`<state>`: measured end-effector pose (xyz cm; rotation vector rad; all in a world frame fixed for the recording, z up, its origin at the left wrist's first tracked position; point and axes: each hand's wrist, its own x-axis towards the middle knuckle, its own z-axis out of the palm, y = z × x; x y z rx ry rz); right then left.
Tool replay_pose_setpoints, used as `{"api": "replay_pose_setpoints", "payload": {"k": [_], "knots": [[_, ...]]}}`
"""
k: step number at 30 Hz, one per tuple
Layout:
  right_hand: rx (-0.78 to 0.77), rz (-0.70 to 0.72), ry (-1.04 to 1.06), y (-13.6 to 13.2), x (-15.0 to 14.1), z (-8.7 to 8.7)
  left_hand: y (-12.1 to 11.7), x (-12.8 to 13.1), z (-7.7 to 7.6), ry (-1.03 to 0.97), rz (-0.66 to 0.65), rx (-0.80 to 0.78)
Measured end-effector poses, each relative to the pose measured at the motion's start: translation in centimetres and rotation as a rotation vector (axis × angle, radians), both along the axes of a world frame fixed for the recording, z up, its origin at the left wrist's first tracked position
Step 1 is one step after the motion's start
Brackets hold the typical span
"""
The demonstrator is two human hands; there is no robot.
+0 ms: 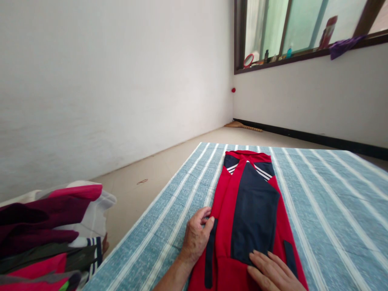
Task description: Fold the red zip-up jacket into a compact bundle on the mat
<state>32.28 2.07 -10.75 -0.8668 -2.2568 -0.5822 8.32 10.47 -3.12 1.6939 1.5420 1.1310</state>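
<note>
In the head view, a garment (254,214) of smooth red and dark navy fabric lies lengthwise in a long, narrow folded shape on a blue-green cloth (169,226) with pale stripes and a mottled texture. Its far end is bunched in soft red folds, with slanting white stripes on navy patches; a large angular navy panel (256,210) fills the middle, and narrow dark strips run near both side edges.

The left hand (197,234) is at the garment's left edge, its fingers curved and the thumb tip slightly apart from the forefinger; whether they pinch fabric, I cannot tell. The right hand (271,270) lies flat across the near end of the navy panel and the red cloth below it, fingers extended and only slightly apart.

At lower left, a loose, crumpled pile of clothes (45,230) shows maroon, pink, dark green and white fabric. A straw-coloured broom (239,125) rests on the smooth pale floor (157,165) by the corner of the plain white walls
</note>
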Motion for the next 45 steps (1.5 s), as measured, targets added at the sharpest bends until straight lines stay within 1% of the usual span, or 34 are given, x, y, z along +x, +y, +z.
{"api": "replay_pose_setpoints", "payload": {"k": [10, 18, 23, 28, 33, 40, 45], "knots": [[0.01, 0.002, 0.002, 0.02, 0.05, -0.4, 0.02, -0.05, -0.24, 0.008, -0.01, 0.014], [0.014, -0.004, 0.013, 0.02, -0.04, -0.33, -0.06, -0.02, -0.14, 0.016, -0.009, 0.009], [-0.014, 0.0, 0.029, -0.03, 0.05, -0.21, -0.11, -0.01, -0.05, 0.007, -0.002, -0.006], [-0.012, 0.005, 0.02, -0.06, 0.07, 0.06, -0.13, 0.03, 0.1, -0.009, 0.003, 0.005], [-0.026, 0.005, 0.056, -0.08, -0.06, 0.2, -0.11, 0.03, 0.15, -0.007, 0.003, 0.015], [0.003, 0.017, 0.035, 0.04, 0.05, 0.07, -0.09, 0.0, -0.05, 0.001, -0.004, 0.018], [-0.008, 0.012, 0.033, -0.03, 0.09, -0.02, -0.15, -0.02, 0.0, -0.014, 0.002, 0.013]]}}
